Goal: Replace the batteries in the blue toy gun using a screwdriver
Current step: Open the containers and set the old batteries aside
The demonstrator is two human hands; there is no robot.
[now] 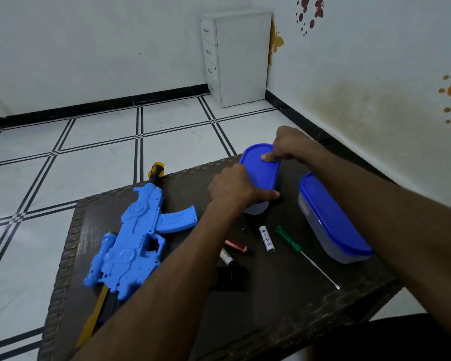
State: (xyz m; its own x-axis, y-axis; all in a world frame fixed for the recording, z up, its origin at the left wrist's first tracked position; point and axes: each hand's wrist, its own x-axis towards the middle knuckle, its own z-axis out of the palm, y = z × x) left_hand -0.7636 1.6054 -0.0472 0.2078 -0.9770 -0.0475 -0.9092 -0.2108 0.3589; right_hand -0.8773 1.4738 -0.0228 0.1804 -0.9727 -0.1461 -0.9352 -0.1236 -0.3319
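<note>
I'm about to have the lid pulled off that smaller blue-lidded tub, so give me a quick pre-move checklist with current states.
1. Both hands on the smaller clear plastic tub with the blue lid: ok; left hand at its near side, right hand at the far end.
2. Lid off: not ok, it sits on the tub.
3. Tub contents: cannot tell.
4. Three loose batteries out on the dark woven table: ok.
5. Green-handled screwdriver lying free: ok.
6. Blue plastic toy gun lying apart from the hands: ok.
</note>
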